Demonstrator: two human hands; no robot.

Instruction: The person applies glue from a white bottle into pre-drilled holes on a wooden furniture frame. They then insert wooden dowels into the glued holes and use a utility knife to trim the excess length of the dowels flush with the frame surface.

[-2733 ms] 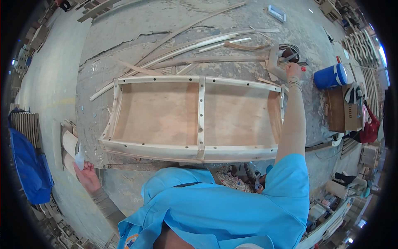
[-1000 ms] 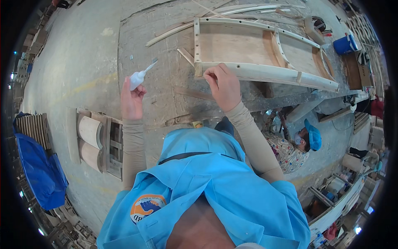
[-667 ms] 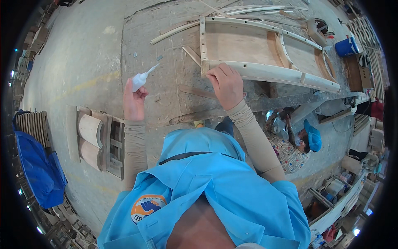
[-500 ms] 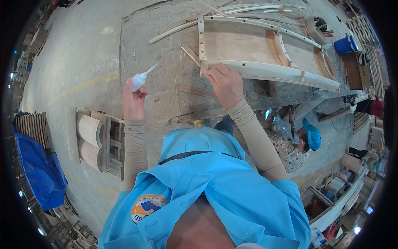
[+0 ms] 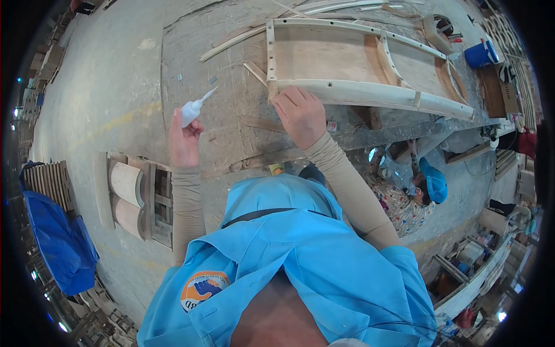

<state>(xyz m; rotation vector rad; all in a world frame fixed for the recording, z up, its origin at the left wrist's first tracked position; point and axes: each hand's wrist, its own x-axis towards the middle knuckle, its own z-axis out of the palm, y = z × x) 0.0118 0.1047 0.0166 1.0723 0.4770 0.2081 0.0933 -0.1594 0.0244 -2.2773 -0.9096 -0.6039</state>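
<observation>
1. The left hand [image 5: 184,139] is clenched around a white glue bottle [image 5: 192,109], nozzle pointing far-right, above bare tabletop [image 5: 191,52].
2. The right hand [image 5: 300,114] lies flat, fingers spread, on the near-left corner of the wooden frame [image 5: 370,92], grasping nothing.
3. The frame's near rail runs along the tabletop's near edge.
4. Open tabletop lies left of the frame.
</observation>
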